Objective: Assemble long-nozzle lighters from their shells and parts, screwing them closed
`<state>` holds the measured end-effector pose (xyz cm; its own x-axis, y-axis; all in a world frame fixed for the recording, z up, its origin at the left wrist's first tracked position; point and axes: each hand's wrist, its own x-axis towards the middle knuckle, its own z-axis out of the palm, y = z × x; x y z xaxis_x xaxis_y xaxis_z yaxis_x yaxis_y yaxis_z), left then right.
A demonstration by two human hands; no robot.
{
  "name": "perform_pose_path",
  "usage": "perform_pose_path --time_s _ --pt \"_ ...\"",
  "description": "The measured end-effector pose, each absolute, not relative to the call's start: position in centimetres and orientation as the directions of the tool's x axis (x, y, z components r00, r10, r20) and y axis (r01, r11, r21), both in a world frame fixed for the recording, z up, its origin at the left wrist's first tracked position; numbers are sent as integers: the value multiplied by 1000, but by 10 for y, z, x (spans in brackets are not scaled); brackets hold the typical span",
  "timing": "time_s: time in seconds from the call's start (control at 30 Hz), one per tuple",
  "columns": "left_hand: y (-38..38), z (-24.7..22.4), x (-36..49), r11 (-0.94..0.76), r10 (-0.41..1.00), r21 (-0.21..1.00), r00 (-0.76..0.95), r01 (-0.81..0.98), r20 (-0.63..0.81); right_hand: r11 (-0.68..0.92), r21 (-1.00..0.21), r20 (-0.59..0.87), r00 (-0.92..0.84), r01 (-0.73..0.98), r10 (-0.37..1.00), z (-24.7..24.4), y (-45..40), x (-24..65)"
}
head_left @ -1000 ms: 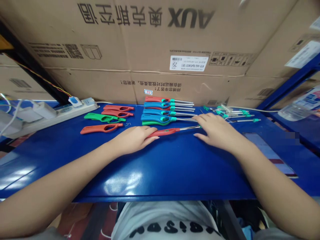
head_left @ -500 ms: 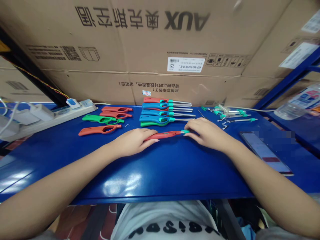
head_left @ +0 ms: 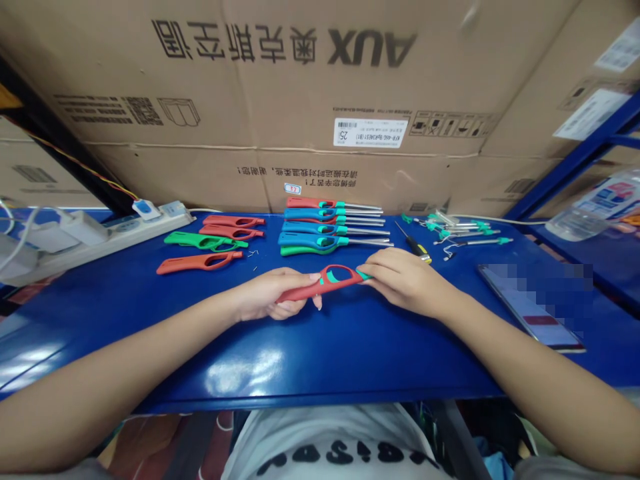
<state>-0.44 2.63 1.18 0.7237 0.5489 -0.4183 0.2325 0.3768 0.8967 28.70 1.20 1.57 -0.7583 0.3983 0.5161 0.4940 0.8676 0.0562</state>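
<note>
A red long-nosed gas lighter is held between my two hands above the blue table. My left hand is closed round its handle, with the thumb on top near a small green part. At the other end, my right hand pinches the green collar, and its fingers hide the metal tube, if there is one. The lighter's trigger loop, with a green trigger inside, faces up. Beyond the hands lies a row of lighters with red, blue and green handles and metal tubes.
Red handle shells and a green one lie at the left, by a power strip. Right of the row are a screwdriver and several metal tubes with green collars. A phone lies at right; a cardboard box stands behind.
The lighter has been rolled so its trigger loop shows, its handle end slightly lower. My left fingers now curl beneath it. My right hand shifted slightly toward me, uncovering the screwdriver.
</note>
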Motion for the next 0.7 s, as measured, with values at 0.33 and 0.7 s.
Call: perform_pose_path --time_s 0.33,0.7 --pt "16 11 -2 191 661 940 671 282 -336 870 173 469 -816 462 340 8 6 282" --pt "23 15 -1 250 581 904 693 346 -426 851 130 484 -782 509 394 9 5 280"
